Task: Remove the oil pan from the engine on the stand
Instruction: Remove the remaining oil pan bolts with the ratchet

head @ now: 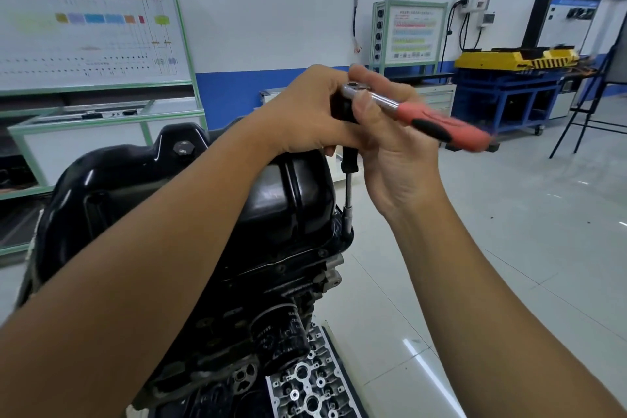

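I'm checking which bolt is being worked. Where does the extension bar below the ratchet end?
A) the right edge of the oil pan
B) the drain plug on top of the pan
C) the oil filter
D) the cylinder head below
A: the extension bar runs down to the right edge of the oil pan, away from the oil filter.

Above the black oil pan, the left hand grips the head of a ratchet wrench. The right hand pinches its chrome shank beside the head. Its red-and-black handle sticks out right, blurred. A black extension bar drops to the pan's right flange. An oil filter sits below the pan.
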Available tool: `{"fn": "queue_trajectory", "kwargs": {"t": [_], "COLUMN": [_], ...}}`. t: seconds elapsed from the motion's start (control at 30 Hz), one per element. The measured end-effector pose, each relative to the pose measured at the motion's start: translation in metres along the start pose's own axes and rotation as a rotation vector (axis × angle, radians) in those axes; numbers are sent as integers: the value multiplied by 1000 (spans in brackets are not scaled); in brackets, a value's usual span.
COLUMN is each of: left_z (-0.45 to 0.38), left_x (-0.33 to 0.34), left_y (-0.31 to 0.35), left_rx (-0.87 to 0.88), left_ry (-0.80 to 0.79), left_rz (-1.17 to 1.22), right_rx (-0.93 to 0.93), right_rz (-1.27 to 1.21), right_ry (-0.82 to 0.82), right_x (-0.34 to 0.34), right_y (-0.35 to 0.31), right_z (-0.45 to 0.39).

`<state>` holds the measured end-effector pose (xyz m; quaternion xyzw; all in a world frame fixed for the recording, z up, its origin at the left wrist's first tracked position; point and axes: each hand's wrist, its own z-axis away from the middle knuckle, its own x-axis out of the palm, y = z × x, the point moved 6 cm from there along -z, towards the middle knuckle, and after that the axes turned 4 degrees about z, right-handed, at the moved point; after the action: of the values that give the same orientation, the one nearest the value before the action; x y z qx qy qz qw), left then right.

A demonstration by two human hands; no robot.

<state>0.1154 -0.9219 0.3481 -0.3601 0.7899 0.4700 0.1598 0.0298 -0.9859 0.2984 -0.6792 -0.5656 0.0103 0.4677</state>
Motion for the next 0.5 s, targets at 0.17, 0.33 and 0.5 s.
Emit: {"fn": "queue_trajectory", "kwargs": {"t": [0.17, 0.33, 0.5], "left_z": [2, 2, 2], "left_x": [1, 1, 3], "left_y": [0, -1, 3], "left_rx": [-33, -40, -29], "left_ry": [-83, -17, -21], "left_rz": [85, 45, 74], "right_rx": [180, -26, 45], "right_rz": [-70, -43, -26], "right_ry": [66, 21, -9], "right_x": [0, -4, 8], "right_y": [8, -6, 0], "right_z": [-7, -5, -5]}}
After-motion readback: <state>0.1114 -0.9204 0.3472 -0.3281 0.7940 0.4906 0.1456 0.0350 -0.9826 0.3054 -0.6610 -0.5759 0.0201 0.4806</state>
